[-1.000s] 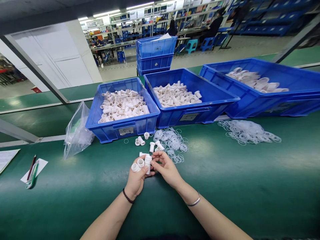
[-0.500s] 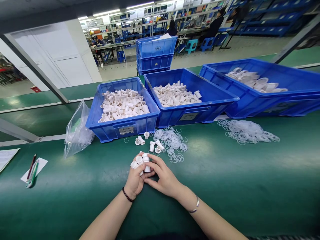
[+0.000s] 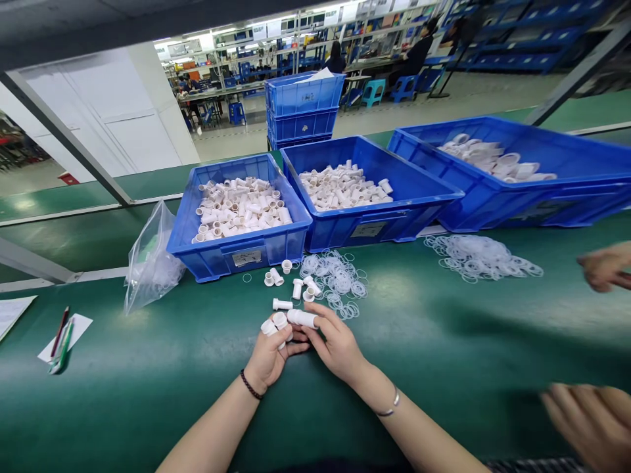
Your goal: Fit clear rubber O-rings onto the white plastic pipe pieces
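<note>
Both hands grip white fittings (image 3: 302,318); bare green belt (image 3: 444,328) rightward.

I sit at a long green table (image 3: 468,341) in a factory hall. A white wall (image 3: 123,125) rises to my left behind a slanting grey metal bar (image 3: 64,135). Beyond, ceiling strip lights (image 3: 231,29) shine over crowded shelving (image 3: 296,46), blue stools (image 3: 373,92) and a pale floor (image 3: 444,98).
</note>
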A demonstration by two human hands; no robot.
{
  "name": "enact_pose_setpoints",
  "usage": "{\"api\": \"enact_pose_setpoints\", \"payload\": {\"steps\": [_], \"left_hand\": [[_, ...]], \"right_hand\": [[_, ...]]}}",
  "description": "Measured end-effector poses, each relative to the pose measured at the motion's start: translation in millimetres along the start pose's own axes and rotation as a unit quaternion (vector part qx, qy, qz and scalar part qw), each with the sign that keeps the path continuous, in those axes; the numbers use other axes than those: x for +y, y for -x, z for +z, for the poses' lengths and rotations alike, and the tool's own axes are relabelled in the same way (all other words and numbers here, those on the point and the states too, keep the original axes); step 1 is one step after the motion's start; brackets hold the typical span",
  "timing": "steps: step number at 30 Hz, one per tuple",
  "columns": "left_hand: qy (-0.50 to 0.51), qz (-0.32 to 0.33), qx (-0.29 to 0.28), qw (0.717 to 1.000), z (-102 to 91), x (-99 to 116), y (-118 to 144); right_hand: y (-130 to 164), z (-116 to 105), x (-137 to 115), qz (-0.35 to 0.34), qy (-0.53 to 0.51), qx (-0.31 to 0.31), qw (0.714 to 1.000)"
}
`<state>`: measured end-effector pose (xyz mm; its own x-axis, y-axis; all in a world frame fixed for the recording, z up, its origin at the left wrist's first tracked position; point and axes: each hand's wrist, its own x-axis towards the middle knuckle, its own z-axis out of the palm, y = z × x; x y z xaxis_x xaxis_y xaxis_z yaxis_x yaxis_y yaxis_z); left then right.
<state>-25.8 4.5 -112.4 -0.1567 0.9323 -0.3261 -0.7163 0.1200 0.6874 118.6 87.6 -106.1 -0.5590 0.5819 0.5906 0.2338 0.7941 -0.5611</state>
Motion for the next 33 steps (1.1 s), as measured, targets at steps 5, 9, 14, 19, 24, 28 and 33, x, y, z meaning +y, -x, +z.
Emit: {"api": "enact_pose_setpoints", "payload": {"steps": [5,9,14,19,24,28,33], "left_hand": [[-0.063,0.012,0.022,0.998,-0.6,3,-1],[-0.094,0.008,0.032,0.995,-1.7,3,-2],[-0.116,-0.008,0.036,0.993,-3.4,3,-4],[-0.096,-0.005,0.051,0.994,-1.6,3,-4],[-0.102,-0.001,0.043,0.994,0.3,3,-5],[-0.107,0.000,0.027,0.994,-0.1,4,-5],[-0.119,-0.006,0.032,0.992,-1.4,4,-6]], "right_hand": [[-16,-68,44,0.048,0.213,0.121,0.968],[-7,-129,98,0.154,0.405,0.070,0.898],[18,-166,141,0.251,0.419,-0.018,0.872],[11,-167,133,0.233,0.448,0.052,0.862],[-14,-107,88,0.100,0.290,0.009,0.952],[-29,-38,58,0.087,0.155,-0.077,0.981],[-37,-2,44,0.069,0.060,-0.027,0.995]]}}
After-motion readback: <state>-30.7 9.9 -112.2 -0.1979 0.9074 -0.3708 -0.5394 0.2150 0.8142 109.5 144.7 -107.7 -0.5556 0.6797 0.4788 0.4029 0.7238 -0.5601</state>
